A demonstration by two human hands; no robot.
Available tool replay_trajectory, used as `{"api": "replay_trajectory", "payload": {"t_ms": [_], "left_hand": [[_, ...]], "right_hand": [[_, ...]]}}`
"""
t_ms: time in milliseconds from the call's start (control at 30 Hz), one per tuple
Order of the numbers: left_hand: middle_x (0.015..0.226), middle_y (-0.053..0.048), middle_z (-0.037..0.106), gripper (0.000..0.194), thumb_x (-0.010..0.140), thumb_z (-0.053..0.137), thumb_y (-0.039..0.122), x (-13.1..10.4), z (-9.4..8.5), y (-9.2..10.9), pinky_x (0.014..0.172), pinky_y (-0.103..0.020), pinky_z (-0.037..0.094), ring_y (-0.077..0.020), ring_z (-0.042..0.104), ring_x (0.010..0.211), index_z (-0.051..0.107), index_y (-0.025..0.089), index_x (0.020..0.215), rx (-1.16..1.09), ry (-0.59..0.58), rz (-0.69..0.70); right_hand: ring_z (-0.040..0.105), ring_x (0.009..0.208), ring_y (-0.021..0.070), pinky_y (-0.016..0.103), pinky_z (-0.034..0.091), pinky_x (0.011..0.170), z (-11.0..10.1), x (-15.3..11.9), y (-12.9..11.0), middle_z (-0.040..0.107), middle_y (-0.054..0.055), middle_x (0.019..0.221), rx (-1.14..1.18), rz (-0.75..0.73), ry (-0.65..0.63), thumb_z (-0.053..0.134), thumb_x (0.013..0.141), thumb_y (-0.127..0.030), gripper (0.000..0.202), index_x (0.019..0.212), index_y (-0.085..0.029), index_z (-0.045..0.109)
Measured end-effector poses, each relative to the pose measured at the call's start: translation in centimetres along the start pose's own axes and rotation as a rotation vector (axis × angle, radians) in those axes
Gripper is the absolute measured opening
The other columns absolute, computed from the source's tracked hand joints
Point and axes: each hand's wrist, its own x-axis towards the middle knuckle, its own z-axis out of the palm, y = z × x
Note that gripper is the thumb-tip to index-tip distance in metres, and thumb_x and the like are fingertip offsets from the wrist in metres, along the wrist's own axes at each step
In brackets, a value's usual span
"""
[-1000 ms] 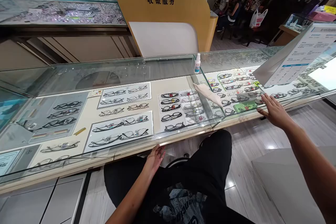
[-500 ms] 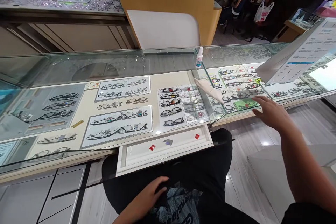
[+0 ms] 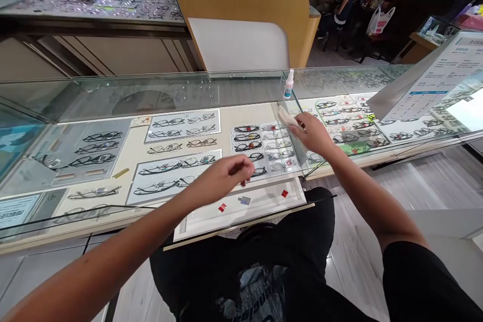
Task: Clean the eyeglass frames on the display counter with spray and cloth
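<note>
My right hand (image 3: 312, 135) is closed on a pale cloth (image 3: 286, 116), which lies bunched on the glass top of the display counter (image 3: 241, 91). Just beyond the cloth a small white spray bottle (image 3: 289, 85) stands upright on the glass. My left hand (image 3: 228, 177) hovers over the counter's front edge, fingers loosely curled and nothing visible in them. Below it an open white drawer (image 3: 264, 200) holds two red tags (image 3: 222, 208) and a grey tag (image 3: 244, 200).
Rows of glasses (image 3: 173, 181) lie under the glass. A folded white sign (image 3: 426, 80) stands on the right of the counter. Behind is a yellow desk (image 3: 241, 2). Seated people (image 3: 341, 5) are at the back right, near a white plastic bag (image 3: 380, 21).
My right hand has moved left from the counter's right part and taken hold of the cloth, which is now bunched. My left hand has risen from my lap to above the drawer.
</note>
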Motion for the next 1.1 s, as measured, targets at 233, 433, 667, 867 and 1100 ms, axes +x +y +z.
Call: {"api": "replay_trajectory", "payload": {"t_ms": [233,433,667,867,1100], "left_hand": [[0.131,-0.008,0.073,0.058,0.089,0.087,0.05,4.5,1.4,0.4,0.102,-0.04,0.061,-0.0236,0.074,0.114,0.061,0.024,0.134,0.021,0.443,0.273],[0.123,-0.007,0.078,0.053,0.09,0.088,0.05,3.2,0.9,-0.1,0.095,-0.039,0.062,-0.0226,0.077,0.103,0.065,0.024,0.13,-0.006,0.524,0.237],[0.106,-0.003,0.076,0.038,0.091,0.085,0.048,2.5,0.7,-1.4,0.081,-0.033,0.057,-0.0179,0.073,0.086,0.06,0.024,0.108,-0.029,0.586,0.227],[0.1,-0.003,0.075,0.03,0.089,0.084,0.044,3.4,-0.1,-3.0,0.087,-0.034,0.057,-0.0187,0.071,0.09,0.067,0.023,0.103,-0.084,0.493,0.237],[0.084,0.0,0.068,0.007,0.082,0.067,0.025,3.1,-1.5,-2.7,0.078,-0.034,0.05,-0.0177,0.062,0.079,0.068,0.023,0.089,0.102,0.512,0.211]], "right_hand": [[0.055,0.073,0.0197,0.035,0.049,0.069,1.6,-2.0,-6.2,0.06,-0.001,0.085,0.835,-0.044,-0.257,0.064,0.099,-0.065,0.039,0.105,-0.026,0.063],[0.064,0.103,0.0238,0.036,0.051,0.089,2.8,-2.3,-8.2,0.072,0.005,0.114,0.816,-0.195,-0.314,0.064,0.099,-0.047,0.033,0.121,-0.023,0.068],[0.067,0.091,0.0241,0.037,0.052,0.083,5.1,-2.0,-9.0,0.074,0.004,0.102,0.728,-0.159,-0.227,0.056,0.104,-0.044,0.022,0.11,-0.026,0.066],[0.05,0.073,0.0204,0.034,0.034,0.071,4.9,-2.0,-10.0,0.059,0.0,0.073,0.425,-0.181,-0.151,0.044,0.11,-0.051,0.041,0.078,-0.026,0.051],[0.042,0.068,0.0209,0.035,0.023,0.067,3.4,-1.2,-10.0,0.055,0.001,0.069,0.152,-0.081,-0.079,0.051,0.102,-0.039,0.032,0.073,-0.026,0.048]]}}
